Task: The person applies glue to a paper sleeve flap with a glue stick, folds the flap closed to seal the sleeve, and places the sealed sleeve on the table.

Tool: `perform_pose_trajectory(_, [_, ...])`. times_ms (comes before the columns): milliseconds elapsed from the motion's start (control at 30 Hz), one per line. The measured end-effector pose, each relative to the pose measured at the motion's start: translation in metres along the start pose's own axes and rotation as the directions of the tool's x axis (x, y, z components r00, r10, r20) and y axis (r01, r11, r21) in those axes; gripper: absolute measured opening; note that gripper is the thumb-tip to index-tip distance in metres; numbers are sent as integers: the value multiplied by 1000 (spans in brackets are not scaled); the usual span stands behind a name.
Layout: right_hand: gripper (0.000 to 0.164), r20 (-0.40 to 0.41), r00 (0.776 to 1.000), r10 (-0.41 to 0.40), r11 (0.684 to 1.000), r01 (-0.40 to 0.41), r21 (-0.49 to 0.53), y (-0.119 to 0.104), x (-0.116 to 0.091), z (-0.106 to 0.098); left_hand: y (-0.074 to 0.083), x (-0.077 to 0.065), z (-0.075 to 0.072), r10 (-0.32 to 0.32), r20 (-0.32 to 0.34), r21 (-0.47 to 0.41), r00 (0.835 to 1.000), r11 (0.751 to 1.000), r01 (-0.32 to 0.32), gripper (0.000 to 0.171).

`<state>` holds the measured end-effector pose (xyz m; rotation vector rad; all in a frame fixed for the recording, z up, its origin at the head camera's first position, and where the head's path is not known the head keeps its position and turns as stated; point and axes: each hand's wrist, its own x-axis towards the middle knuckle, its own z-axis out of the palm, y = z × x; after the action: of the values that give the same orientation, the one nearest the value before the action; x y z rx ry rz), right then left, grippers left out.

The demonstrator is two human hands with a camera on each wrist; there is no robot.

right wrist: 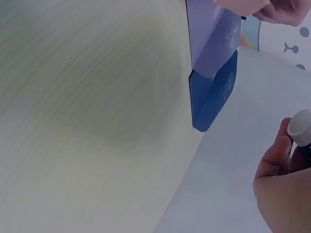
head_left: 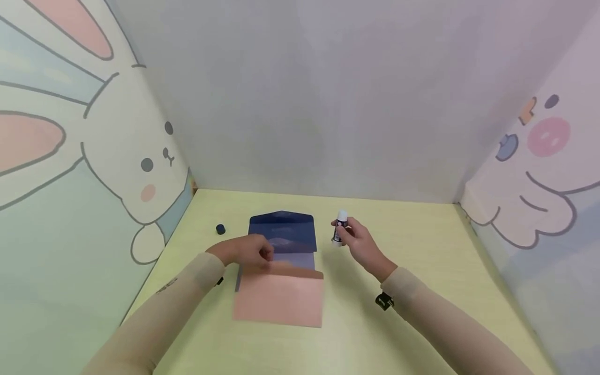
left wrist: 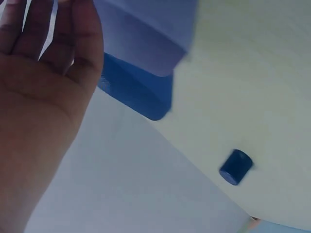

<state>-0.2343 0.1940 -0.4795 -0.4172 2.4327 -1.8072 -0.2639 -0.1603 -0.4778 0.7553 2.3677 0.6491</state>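
Note:
My left hand (head_left: 248,250) pinches the top edge of a pink envelope (head_left: 281,299), whose darker flap strip runs along the upper side. Partly beneath it lies a purple envelope (head_left: 300,259), and beyond that a dark blue one (head_left: 286,229) with its flap spread away from me. Shiny smears show on the purple flap (right wrist: 223,41) in the right wrist view. To the right of the envelopes, my right hand (head_left: 361,247) holds a glue stick (head_left: 341,229) with its white end up. The left hand's fingertips are cut off in the left wrist view.
A small dark blue cap (head_left: 220,229) lies on the pale yellow table (head_left: 422,250), left of the envelopes. A plain grey wall (head_left: 323,104) rises behind the table. Panels with cartoon animals stand at both sides, a rabbit (head_left: 131,151) on the left.

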Motion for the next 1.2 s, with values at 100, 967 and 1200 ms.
perform_pose_trajectory(100, [40,-26,1000,5,1000,-5,14,2,-4,-8,13,10,0,65,-22,-6,998,998,-65,17])
perform_pose_trajectory(967, [42,-71,997,10,999,-6,49,12,-25,-34,83,106,55,116,-318,257,941,966,-32,21])
perform_pose_trajectory(1200, [37,-98,987,130,985,-140,-102,22,-27,-39,87,84,58,228,-184,533,956,840,-98,18])
